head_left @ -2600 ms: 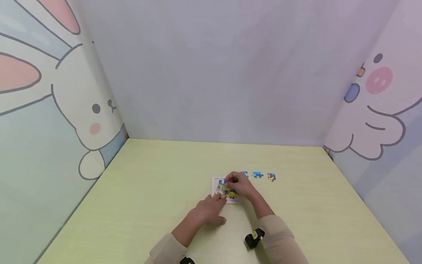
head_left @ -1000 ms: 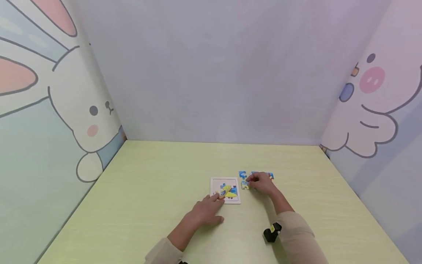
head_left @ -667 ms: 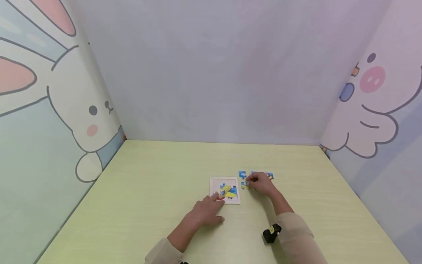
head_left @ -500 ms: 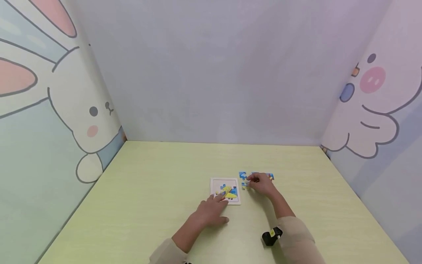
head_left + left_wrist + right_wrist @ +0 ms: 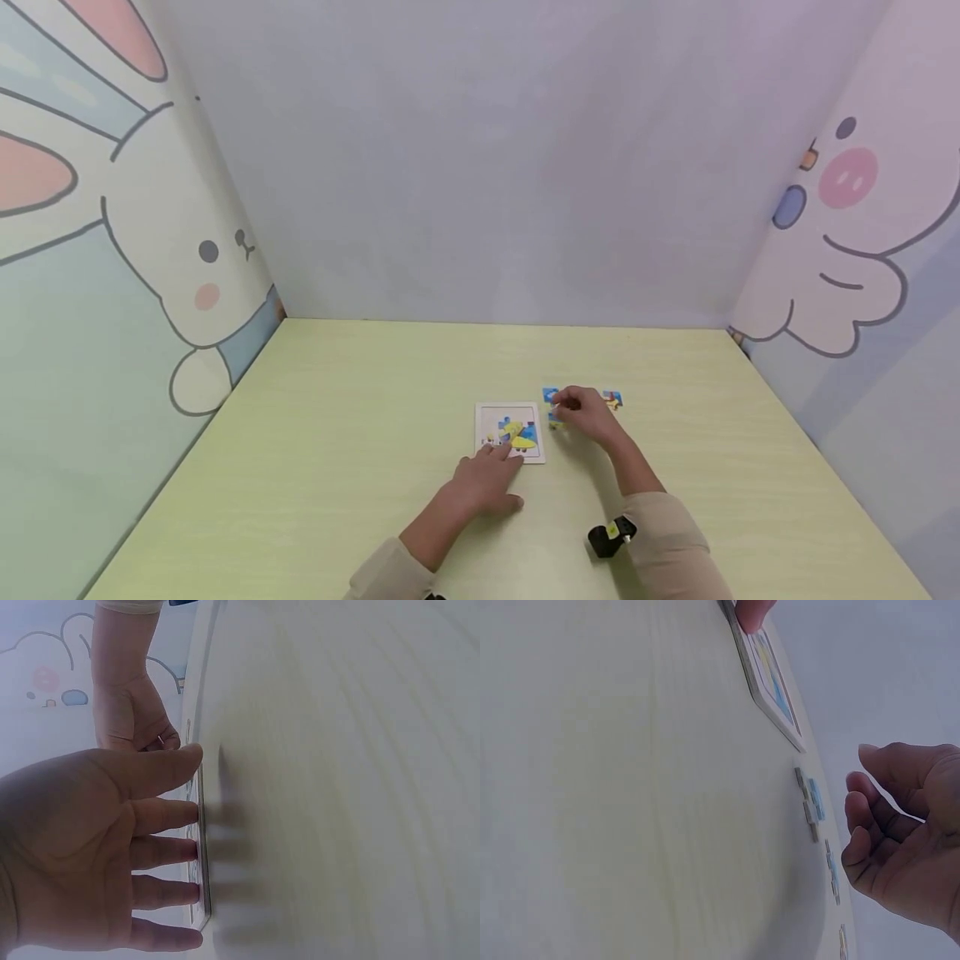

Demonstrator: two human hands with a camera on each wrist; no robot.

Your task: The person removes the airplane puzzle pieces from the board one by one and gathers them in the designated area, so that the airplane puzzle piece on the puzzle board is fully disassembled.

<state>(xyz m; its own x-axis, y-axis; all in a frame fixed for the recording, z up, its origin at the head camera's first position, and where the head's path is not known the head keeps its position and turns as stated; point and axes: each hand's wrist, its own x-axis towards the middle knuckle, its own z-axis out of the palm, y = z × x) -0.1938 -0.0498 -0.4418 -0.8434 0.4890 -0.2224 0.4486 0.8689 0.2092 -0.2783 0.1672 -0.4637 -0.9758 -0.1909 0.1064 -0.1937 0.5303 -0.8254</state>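
Note:
A white-rimmed jigsaw tray lies on the table, with joined yellow and blue pieces in its lower right part. My left hand rests its straight fingers on the tray's near edge; the left wrist view shows the fingertips along that rim. Right of the tray, my right hand hovers over loose puzzle pieces. Its fingers are loosely bent, the thumb stands apart, and nothing shows between them in the right wrist view. A blue piece and a yellow-blue piece lie by its fingertips.
A loose piece with red and yellow lies beyond my right hand, which hides part of the row. The pale table meets a plain back wall and side walls with cartoon animals.
My right hand has gone from over the tray to the loose pieces on its right, then shifted slightly left. My left hand stays at the tray's near edge, its fingers a little farther right.

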